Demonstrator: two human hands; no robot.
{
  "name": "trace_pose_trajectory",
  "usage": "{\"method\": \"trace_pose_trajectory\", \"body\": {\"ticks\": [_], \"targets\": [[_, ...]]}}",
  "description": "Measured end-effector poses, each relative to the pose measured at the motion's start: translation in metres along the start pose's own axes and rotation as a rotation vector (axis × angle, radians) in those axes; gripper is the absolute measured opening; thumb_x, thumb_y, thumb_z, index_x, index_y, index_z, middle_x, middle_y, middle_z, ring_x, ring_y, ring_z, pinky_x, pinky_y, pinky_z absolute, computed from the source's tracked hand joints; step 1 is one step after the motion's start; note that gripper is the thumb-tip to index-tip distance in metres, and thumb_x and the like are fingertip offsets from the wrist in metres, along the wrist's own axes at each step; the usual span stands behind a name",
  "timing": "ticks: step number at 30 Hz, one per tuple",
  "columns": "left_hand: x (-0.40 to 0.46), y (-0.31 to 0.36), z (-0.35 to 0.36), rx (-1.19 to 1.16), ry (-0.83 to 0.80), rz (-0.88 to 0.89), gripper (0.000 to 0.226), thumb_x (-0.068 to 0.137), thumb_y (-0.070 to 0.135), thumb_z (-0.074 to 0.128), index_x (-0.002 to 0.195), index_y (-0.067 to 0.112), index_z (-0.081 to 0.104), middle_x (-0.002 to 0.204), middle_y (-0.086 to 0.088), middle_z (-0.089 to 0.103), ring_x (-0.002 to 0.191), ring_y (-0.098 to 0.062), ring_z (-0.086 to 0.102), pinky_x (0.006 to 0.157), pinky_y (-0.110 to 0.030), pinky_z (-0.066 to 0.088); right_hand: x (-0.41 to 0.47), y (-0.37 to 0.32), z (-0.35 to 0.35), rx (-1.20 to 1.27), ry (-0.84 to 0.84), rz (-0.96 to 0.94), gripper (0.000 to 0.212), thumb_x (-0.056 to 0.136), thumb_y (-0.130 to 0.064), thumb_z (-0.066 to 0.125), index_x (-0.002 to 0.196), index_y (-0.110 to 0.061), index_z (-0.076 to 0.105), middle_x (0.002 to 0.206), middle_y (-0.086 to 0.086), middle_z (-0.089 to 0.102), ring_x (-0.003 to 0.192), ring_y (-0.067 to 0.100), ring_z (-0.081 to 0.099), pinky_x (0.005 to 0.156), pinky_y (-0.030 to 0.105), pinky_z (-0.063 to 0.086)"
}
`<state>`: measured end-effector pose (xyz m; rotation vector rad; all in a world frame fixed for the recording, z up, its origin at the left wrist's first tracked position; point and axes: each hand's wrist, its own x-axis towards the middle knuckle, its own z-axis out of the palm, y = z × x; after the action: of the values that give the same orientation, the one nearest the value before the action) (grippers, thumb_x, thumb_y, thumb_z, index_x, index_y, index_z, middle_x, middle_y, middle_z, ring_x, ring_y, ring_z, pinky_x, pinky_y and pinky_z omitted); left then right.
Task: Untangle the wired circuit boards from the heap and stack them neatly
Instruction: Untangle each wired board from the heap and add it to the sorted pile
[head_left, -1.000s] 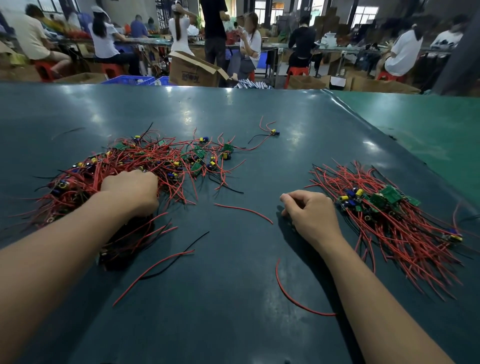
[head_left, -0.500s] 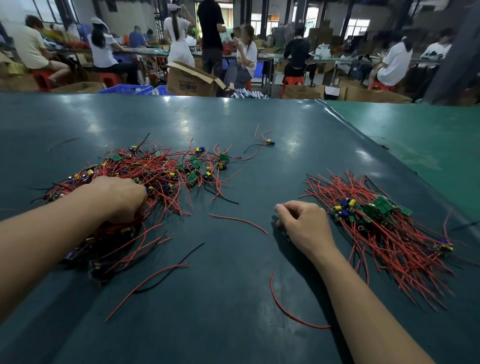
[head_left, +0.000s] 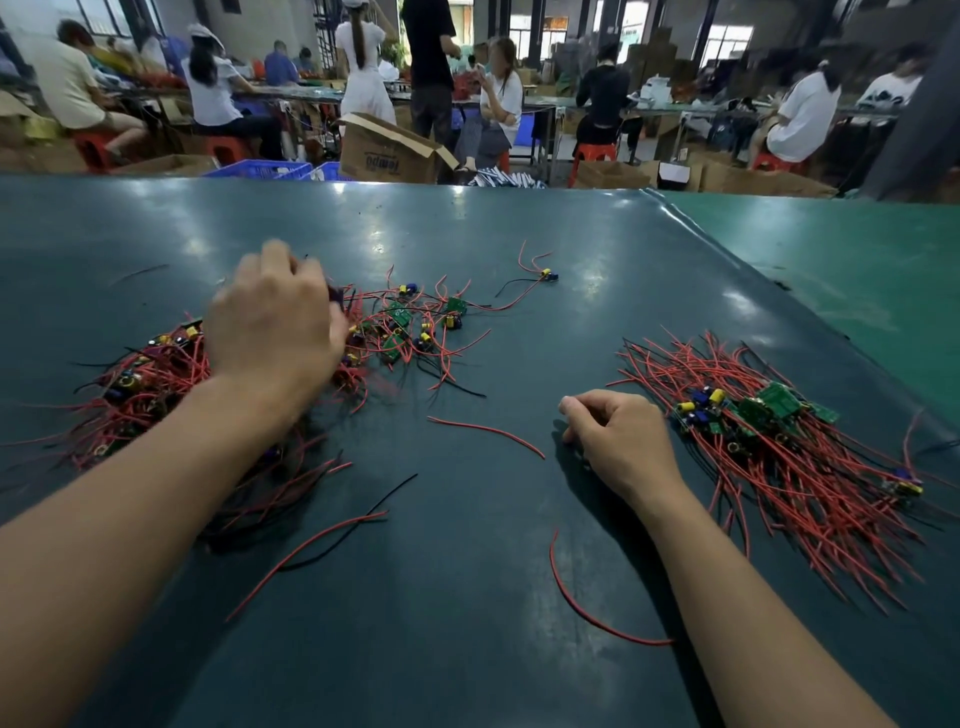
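Lying under the left hand (head_left: 272, 332), the tangled heap (head_left: 156, 384) of red-wired boards spreads to both sides; the fingers curl down into it, their grip hidden. The right hand (head_left: 618, 441) rests curled, holding nothing, just beside the neat stack (head_left: 769, 415). Dark green table (head_left: 467, 597); seated workers (head_left: 208, 98) beyond.

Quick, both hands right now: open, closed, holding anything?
Left hand: over the tangled heap, fingers curled into its wires; exact grip hidden.
Right hand: curled, resting on the table, apparently empty.
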<state>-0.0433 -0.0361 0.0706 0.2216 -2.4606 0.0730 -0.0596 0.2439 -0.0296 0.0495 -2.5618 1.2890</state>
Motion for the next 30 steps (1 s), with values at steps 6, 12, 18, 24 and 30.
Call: {"method": "trace_pose_trajectory", "body": {"ticks": [6, 12, 18, 24, 30], "targets": [[0.02, 0.014, -0.029, -0.209, 0.279, 0.073, 0.03, 0.09, 0.026, 0.059, 0.107, 0.002, 0.066, 0.112, -0.02, 0.058, 0.103, -0.039, 0.053, 0.076, -0.048, 0.045, -0.001, 0.0, 0.0, -0.009, -0.011, -0.006, 0.024, 0.094, -0.03, 0.061, 0.078, -0.018, 0.075, 0.061, -0.006, 0.07, 0.052, 0.005, 0.058, 0.069, 0.036, 0.056], [-0.008, 0.079, -0.032, -1.018, 0.238, -0.063, 0.013, 0.086, 0.034, 0.071, 0.098, 0.03, 0.07, 0.087, 0.009, 0.071, 0.068, -0.009, 0.064, 0.066, -0.026, 0.051, -0.008, -0.016, 0.001, 0.467, -0.015, 0.056, 0.016, 0.094, -0.02, 0.064, 0.082, -0.013, 0.072, 0.063, 0.002, 0.068, 0.041, 0.012, 0.048, 0.038, 0.022, 0.039], [-0.056, 0.135, 0.025, -1.84, -0.363, -0.6, 0.004, 0.086, 0.013, 0.07, 0.083, 0.015, 0.072, 0.066, 0.003, 0.068, 0.056, -0.009, 0.056, 0.06, -0.029, 0.045, -0.013, -0.03, 0.003, 0.942, -0.19, 0.168, 0.014, 0.093, -0.02, 0.059, 0.104, -0.012, 0.065, 0.074, 0.008, 0.066, 0.041, 0.007, 0.05, 0.039, 0.016, 0.039], [-0.07, 0.136, 0.055, -2.037, -0.597, -0.707, 0.007, 0.086, 0.006, 0.063, 0.088, 0.004, 0.07, 0.088, -0.019, 0.066, 0.076, -0.028, 0.05, 0.072, -0.038, 0.044, -0.009, -0.024, 0.009, 0.807, -0.044, 0.073, 0.013, 0.093, -0.01, 0.062, 0.1, -0.016, 0.072, 0.072, -0.002, 0.07, 0.048, 0.008, 0.052, 0.041, 0.016, 0.042], [-0.071, 0.134, 0.063, -1.884, -0.519, -0.422, 0.041, 0.087, -0.004, 0.063, 0.115, 0.027, 0.062, 0.092, -0.001, 0.069, 0.072, -0.012, 0.06, 0.063, -0.028, 0.049, -0.005, -0.019, 0.001, 0.85, -0.001, 0.192, 0.007, 0.088, -0.019, 0.071, 0.09, -0.016, 0.077, 0.077, 0.0, 0.072, 0.052, 0.013, 0.056, 0.042, 0.021, 0.044]]}}
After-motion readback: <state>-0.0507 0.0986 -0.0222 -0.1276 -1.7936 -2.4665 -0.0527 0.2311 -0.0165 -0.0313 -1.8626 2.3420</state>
